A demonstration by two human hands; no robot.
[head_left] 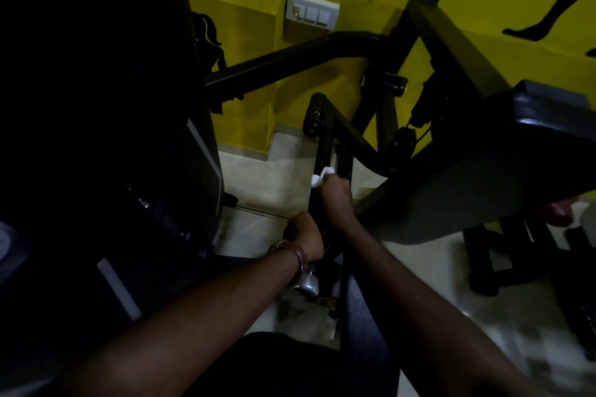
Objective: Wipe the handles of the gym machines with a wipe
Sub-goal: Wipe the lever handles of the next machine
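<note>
A black machine handle bar (324, 142) runs from the floor area up toward the yellow wall, ending in a round black grip (315, 114). My right hand (335, 200) is closed around this bar with a white wipe (319, 178) bunched at its far side, pressed on the bar. My left hand (304, 237) grips the same bar lower down, just above a shiny metal joint (306, 282). A bracelet sits on my left wrist. The room is dim and the bar's lower part is hard to make out.
A large dark padded seat (477, 177) juts in from the right, close beside my right forearm. A tall dark machine body (96, 106) fills the left. Black frame tubes (290, 56) cross ahead before the yellow wall with a white switch plate (312, 13). Pale tiled floor (267, 180) lies below.
</note>
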